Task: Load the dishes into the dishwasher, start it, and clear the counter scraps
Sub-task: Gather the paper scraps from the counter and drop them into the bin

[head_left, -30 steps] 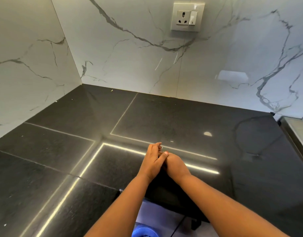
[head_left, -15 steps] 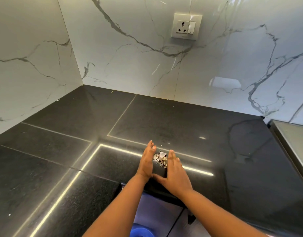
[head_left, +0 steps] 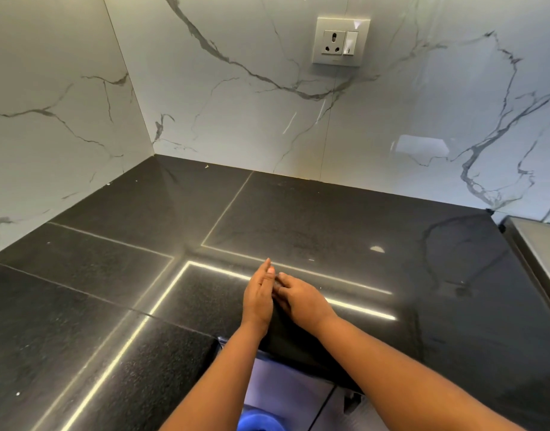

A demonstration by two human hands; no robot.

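You see a white socket plate [head_left: 340, 41] high on the veined marble wall [head_left: 236, 104], a steel surface [head_left: 544, 244] at far right, and a blue round thing [head_left: 261, 423] below.

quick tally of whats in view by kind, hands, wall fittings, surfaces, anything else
hands: 2 (left hand, right hand)
wall socket plate: 1
black counter: 1
steel surface at the right edge: 1
blue object below the counter edge: 1
specks on the counter: too small to count
total: 6
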